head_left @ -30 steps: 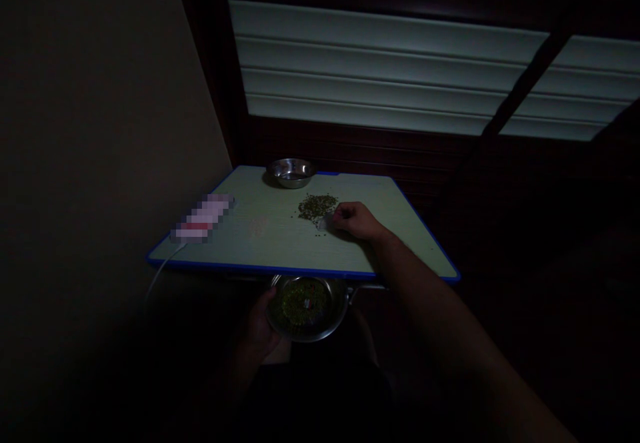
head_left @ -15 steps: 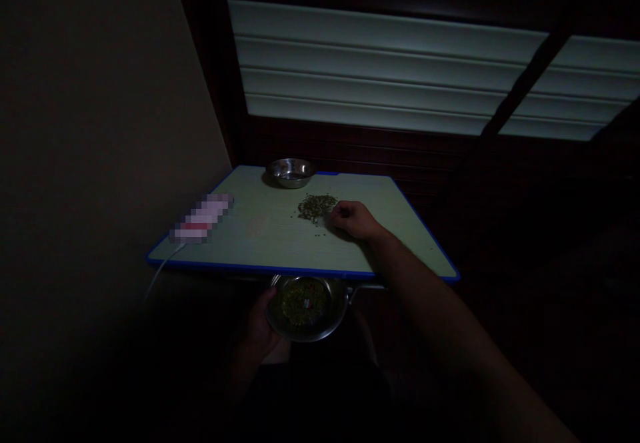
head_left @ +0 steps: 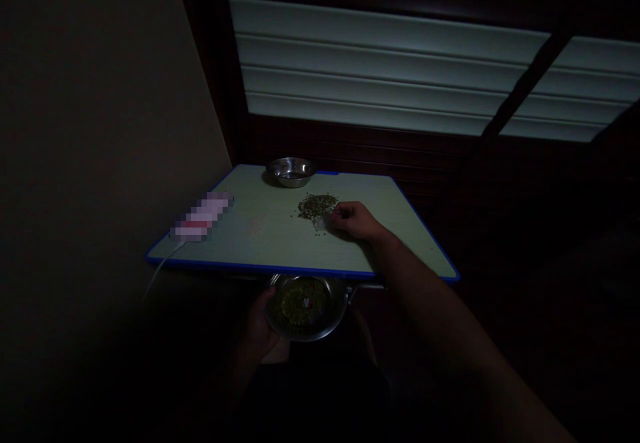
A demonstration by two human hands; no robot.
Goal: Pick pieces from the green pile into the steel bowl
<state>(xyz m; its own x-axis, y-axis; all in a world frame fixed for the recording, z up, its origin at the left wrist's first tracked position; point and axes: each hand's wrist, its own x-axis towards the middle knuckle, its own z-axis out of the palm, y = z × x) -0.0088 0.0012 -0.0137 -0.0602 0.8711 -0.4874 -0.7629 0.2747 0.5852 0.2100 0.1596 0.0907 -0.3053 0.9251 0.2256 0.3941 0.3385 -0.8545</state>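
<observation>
My left hand [head_left: 263,326] grips the rim of a shiny metal bowl [head_left: 325,331] below the table's front edge, thumb over the rim. Small greenish grains [head_left: 296,303] lie in that bowl, with a small red-and-white spot among them that I cannot make out. On the table, my right hand [head_left: 354,219] is closed with its fingers pinched around a small, pale, flat piece [head_left: 324,221]. This piece touches the near right side of a loose pile of small, dark greenish grains [head_left: 316,205]. A few stray grains lie just in front of it.
The pale table [head_left: 225,246] has a blue edge. A second metal bowl [head_left: 291,181] stands at its back. At the left lies a blurred-out pinkish object [head_left: 205,216] with a white cable [head_left: 163,266]. A wall [head_left: 125,96] rises on the left, dark wooden panelling behind.
The pale piece in my right hand shows more plainly at the pile's near edge, and the hand has barely shifted. My left hand and its bowl stay almost still.
</observation>
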